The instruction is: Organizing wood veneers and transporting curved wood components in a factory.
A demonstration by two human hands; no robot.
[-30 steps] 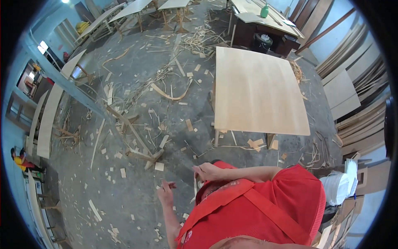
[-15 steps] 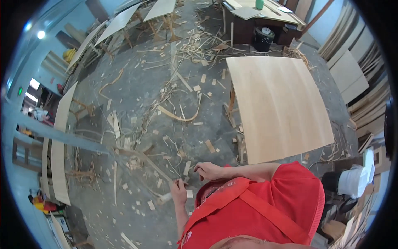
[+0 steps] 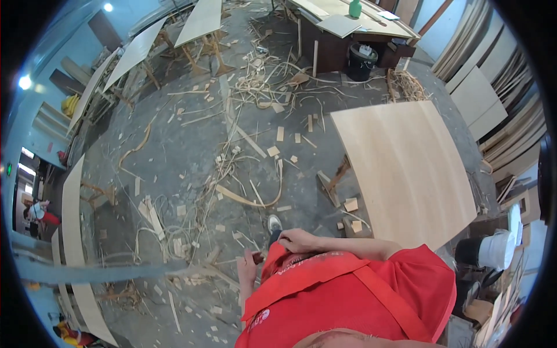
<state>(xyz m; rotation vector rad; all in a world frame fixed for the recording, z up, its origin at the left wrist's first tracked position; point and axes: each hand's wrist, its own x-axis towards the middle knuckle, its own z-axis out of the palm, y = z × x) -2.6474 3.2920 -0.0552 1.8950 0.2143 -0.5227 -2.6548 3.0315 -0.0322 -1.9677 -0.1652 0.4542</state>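
Observation:
My left hand [image 3: 246, 268] is beside the front of my red apron [image 3: 313, 275], fingers bent. A small dark reddish thing shows at its fingertips, too small to name. My right hand [image 3: 297, 240] is curled against the apron's upper edge, over my leg; its fingertips are partly hidden, so what they hold cannot be made out. One grey-white shoe [image 3: 274, 223] shows just beyond the hands. Ahead on the right, nearest my right arm, lies a large pale wooden panel [image 3: 406, 174] on a wooden trestle [image 3: 332, 182].
Wood strips and offcuts [image 3: 255, 81] litter the grey floor. Long panels [image 3: 200, 22] rest on trestles at far left. A dark-sided worktable [image 3: 331, 49] with a green bottle [image 3: 355, 8] and a black bucket [image 3: 361, 62] stands far ahead. White-covered bucket [image 3: 494, 252] at right.
The view has shifted, and the large panel sits lower and farther right. My shoe has come into sight. My right hand has moved in against the apron; my left hand stays low beside it.

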